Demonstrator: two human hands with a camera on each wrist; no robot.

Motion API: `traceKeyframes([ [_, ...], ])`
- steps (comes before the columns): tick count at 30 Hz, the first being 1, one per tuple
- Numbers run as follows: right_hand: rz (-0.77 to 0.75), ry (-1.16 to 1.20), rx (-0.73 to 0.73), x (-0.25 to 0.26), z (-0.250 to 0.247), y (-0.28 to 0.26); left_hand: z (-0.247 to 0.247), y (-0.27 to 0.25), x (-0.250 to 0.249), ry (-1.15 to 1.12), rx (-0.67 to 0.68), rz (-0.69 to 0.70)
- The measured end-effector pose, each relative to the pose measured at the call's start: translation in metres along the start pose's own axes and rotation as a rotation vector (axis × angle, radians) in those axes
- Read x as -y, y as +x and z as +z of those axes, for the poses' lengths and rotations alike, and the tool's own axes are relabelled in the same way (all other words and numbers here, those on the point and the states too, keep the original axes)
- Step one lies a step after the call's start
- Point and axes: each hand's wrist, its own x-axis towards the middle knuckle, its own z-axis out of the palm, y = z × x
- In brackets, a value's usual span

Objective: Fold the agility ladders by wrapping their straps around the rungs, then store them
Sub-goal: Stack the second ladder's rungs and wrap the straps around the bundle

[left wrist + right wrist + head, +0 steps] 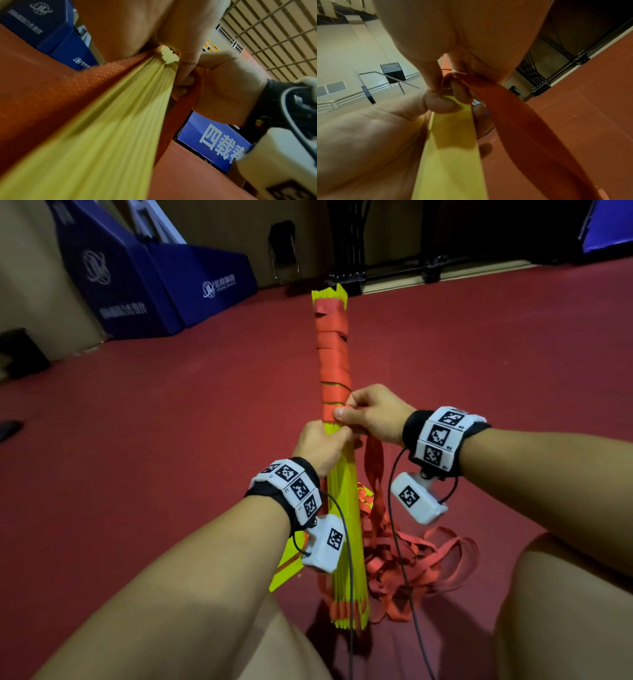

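Note:
A stack of yellow ladder rungs (344, 529) stands tilted away from me, its near end on the floor. Red strap (334, 361) is wound round its far half. My left hand (320, 445) grips the bare rungs (109, 121) just below the wrapping. My right hand (363, 414) pinches the strap (513, 108) at the lower edge of the wrapping, thumb on top. Loose red strap (411, 570) trails from that hand to a tangled heap on the floor. In the right wrist view a yellow rung (452, 155) runs under the fingers.
The red floor (171, 440) stretches all round. Blue padded blocks (164, 285) stand at the back left, a dark metal frame (394, 272) along the back wall. My bent knees (565, 611) flank the bundle. Black cables hang from both wrist cameras.

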Motion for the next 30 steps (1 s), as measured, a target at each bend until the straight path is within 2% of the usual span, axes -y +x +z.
traceKeyframes([
  [2, -0.002, -0.018, -0.070, 0.000, 0.002, 0.003, 0.001, 0.003, -0.001, 0.033, -0.022, 0.021],
  [6, -0.004, -0.071, -0.157, 0.002, 0.004, 0.007, 0.004, 0.010, -0.001, 0.126, -0.081, -0.027],
  [12, 0.035, -0.061, -0.293, 0.005, 0.005, 0.017, 0.008, 0.005, 0.002, 0.272, -0.099, 0.015],
  [16, -0.009, -0.071, -0.245, 0.003, -0.002, 0.016, 0.005, 0.006, 0.000, 0.145, -0.087, 0.035],
  [20, -0.032, -0.227, -0.145, -0.003, -0.013, 0.010, 0.006, 0.015, 0.012, -0.040, -0.079, -0.063],
  [24, 0.007, -0.022, 0.006, -0.010, -0.018, 0.004, 0.008, 0.015, 0.004, -0.246, -0.061, -0.050],
  [27, 0.012, 0.122, 0.018, -0.009, -0.019, 0.002, 0.011, 0.014, -0.003, -0.351, -0.080, -0.055],
  [30, -0.004, 0.013, -0.005, -0.010, -0.023, 0.001, 0.012, 0.014, -0.006, -0.383, -0.103, -0.086],
])
